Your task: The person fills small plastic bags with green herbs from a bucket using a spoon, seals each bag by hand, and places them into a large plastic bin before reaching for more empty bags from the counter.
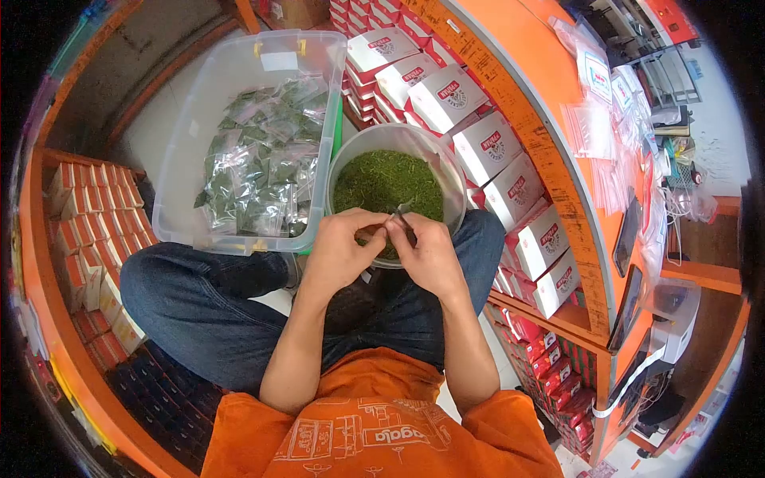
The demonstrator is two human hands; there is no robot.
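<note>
"How much was done?"

"A good deal, I'd judge. Many small, clear plastic packets with dark green contents point(263, 171) lay heaped in a large, clear rectangular plastic bin point(182, 151), left of the round, translucent plastic tub point(455, 179)."

"And what was left?"

"Loose, fine green material point(386, 171) covered a wide area inside the tub, so plenty seemed unbagged. I couldn't tell its depth."

"Where were the hands?"

"Over the tub's near edge. The left hand point(344, 245) and right hand point(428, 247) met there, both pinching a small, dark-looking piece point(402, 210) between thumbs and fingers. It was too small to identify, so I couldn't say whether that one was finished."

"Anything beside it?"

"White-and-red cardboard boxes point(488, 149), stacked right of the tub."
</note>
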